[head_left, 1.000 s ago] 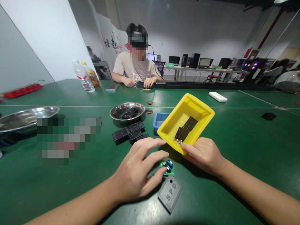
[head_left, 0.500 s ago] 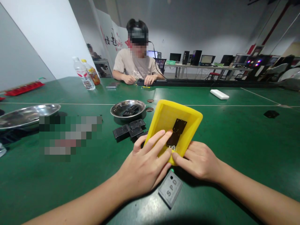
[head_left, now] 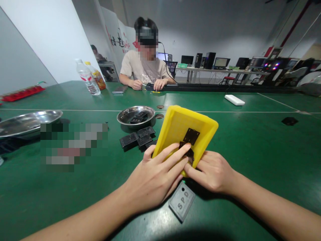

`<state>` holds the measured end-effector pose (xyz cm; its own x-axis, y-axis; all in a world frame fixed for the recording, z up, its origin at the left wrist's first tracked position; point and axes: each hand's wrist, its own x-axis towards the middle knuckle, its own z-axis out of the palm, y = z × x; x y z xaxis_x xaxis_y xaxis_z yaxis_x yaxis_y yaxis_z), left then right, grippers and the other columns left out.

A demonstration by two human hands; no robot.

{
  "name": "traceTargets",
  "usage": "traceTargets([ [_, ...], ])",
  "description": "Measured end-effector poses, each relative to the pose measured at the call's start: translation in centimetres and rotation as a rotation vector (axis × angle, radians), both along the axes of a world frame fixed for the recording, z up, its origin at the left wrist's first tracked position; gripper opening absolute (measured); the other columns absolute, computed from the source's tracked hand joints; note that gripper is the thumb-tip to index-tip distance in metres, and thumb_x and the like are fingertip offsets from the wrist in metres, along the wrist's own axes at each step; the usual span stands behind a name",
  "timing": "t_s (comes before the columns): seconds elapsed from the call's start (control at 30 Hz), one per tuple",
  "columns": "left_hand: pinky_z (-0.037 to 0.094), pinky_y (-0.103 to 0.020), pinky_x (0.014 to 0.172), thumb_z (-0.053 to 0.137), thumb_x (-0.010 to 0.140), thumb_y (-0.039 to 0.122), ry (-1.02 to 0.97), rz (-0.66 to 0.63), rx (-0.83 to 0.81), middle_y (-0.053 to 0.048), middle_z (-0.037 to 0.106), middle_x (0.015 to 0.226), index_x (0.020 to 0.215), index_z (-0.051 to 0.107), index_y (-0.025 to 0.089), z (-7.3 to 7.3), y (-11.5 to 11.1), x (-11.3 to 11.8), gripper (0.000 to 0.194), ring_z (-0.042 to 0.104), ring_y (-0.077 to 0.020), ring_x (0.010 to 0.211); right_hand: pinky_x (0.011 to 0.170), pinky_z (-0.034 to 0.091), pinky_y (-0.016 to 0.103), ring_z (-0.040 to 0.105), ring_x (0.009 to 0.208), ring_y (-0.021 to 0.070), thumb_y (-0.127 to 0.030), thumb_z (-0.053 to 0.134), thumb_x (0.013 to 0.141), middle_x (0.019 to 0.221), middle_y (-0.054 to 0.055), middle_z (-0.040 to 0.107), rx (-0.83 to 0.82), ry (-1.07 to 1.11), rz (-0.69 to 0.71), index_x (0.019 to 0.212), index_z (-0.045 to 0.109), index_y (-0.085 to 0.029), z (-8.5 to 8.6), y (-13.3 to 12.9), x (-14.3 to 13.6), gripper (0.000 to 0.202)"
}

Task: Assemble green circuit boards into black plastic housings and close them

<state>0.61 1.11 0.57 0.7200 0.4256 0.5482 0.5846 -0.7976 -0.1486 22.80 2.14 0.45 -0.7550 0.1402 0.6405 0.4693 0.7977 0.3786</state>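
A yellow tray [head_left: 173, 124], tilted up toward me, is held low down between both hands. Inside it lie small thin black plates [head_left: 192, 136], partly covered by fingers. My left hand [head_left: 155, 177] is closed at the tray's lower left side, some fingers reaching in and touching the black plates. Gripping the lower right corner is my right hand [head_left: 214, 172], its thumb inside the rim and its other fingers hidden behind. Just below the tray, a grey block marked "SPD" [head_left: 182, 202] rests on the green table [head_left: 250, 154].
Several black blocks [head_left: 129, 141] sit left of the tray, beside a round steel dish [head_left: 119, 117] holding more blocks. Another steel dish [head_left: 54, 115] is at far left. A white object [head_left: 234, 100] lies at right. Across the table, a co-worker [head_left: 145, 65] handles a dark piece; bottles [head_left: 87, 78] stand nearby.
My left fingers have moved further over the black plates, and the lower plates have shifted. Small shiny metal bits seen at the tray's bottom are now hidden. My right hand stays put.
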Motion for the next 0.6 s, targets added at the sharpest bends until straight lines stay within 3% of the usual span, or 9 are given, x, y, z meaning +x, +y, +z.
traceTargets([
  [0.27,0.025,-0.041,0.103,0.040,0.107,0.024,0.059,-0.093,0.055,0.002,0.058,0.147,0.111,0.069,0.021,0.04,0.22,-0.49,0.030,0.048,-0.0209,0.132,0.054,0.034,0.032,0.049,0.055,0.0165,-0.011,0.044,0.099,0.056,0.002,0.058,-0.004,0.028,0.019,0.066,0.065,-0.019,0.20,-0.06,0.02,0.040],
  [0.4,0.028,-0.042,0.096,0.041,0.106,0.020,0.062,-0.118,0.056,0.000,0.060,0.145,0.114,0.067,0.019,0.16,0.35,-0.61,0.027,0.051,-0.0219,0.122,0.055,0.034,0.031,0.049,0.055,0.0155,-0.011,0.047,0.097,0.056,0.001,0.058,0.001,0.002,0.010,0.069,0.066,-0.019,0.08,-0.07,0.03,0.035],
  [0.6,0.031,-0.042,0.089,0.053,0.101,0.024,-0.046,-0.093,0.109,-0.005,0.073,0.114,0.110,0.067,0.018,0.28,0.21,-0.43,0.018,0.056,-0.0228,0.102,0.055,0.033,0.032,0.050,0.054,0.0149,-0.014,0.042,0.101,0.058,0.001,0.059,-0.055,-0.007,-0.004,0.074,0.067,-0.018,-0.07,-0.01,0.15,0.037],
])
